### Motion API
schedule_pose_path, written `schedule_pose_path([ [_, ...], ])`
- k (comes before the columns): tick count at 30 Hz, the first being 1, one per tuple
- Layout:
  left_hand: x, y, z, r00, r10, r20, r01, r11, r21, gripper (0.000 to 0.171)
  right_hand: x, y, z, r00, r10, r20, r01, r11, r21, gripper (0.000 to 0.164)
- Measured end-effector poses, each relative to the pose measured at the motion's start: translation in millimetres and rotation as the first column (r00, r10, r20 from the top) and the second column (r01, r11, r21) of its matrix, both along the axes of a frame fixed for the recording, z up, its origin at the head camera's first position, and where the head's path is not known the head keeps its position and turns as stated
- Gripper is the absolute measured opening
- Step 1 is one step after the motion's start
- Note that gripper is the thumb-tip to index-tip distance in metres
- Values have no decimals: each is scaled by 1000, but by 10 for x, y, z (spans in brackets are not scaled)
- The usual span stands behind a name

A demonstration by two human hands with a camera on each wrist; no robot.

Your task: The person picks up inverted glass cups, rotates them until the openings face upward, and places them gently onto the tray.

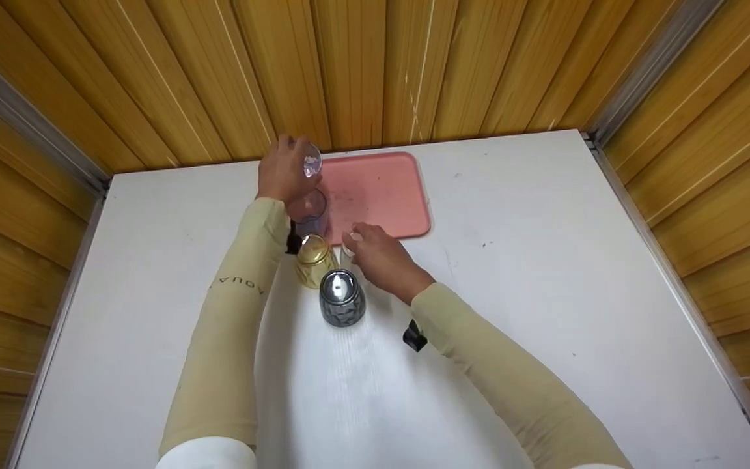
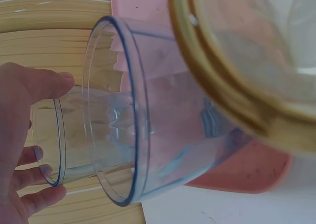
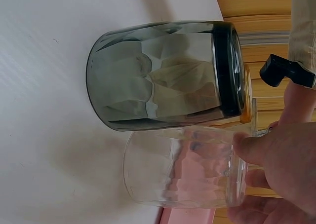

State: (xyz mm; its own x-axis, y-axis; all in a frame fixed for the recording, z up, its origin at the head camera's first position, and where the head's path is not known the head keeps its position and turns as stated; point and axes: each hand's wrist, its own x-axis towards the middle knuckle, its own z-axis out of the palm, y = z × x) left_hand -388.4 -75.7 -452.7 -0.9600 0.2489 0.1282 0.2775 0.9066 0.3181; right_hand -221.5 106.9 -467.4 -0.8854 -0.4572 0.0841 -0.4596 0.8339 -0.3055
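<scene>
At the back left edge of the pink tray [image 1: 375,195], my left hand [image 1: 284,170] grips a clear glass [image 1: 312,160] by its upper end, fingers and thumb spread around it. A bluish clear glass [image 2: 168,115] stands just in front of that hand. My right hand [image 1: 385,259] holds another clear glass [image 3: 182,169] by its top end, near the tray's front edge. Beside this glass stands a smoky grey glass [image 1: 342,299], upside down with its thick base upward. An amber glass [image 1: 315,260] is upside down between the grey and bluish ones.
All this is on a white table [image 1: 512,247]. A wood-patterned wall [image 1: 375,71] rises directly behind the tray, and similar panels [image 1: 726,163] stand at both sides. A black wrist strap [image 3: 286,70] shows on the left arm.
</scene>
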Motion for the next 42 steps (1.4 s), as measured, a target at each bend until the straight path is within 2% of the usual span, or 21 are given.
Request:
schedule_pose_path([
  [10,-18,-17,-44,998,22,61,-23,1000,18,65,5,-9,-6,1000,-16,18,16,999,30,44],
  [15,-27,-20,-51,997,33,75,-35,999,29,64,3,-12,-20,1000,-13,-7,14,999,48,44],
  [22,-36,-19,-88,999,16,51,-17,1000,26,61,23,1,-37,996,17,-86,-12,998,55,40],
  [29,-63,-18,-127,997,27,70,-28,999,18,66,18,-7,-42,999,5,-50,-2,998,58,43],
  [42,-62,18,-158,995,39,95,-41,999,17,64,36,-23,-23,1000,-25,-18,26,997,73,45],
])
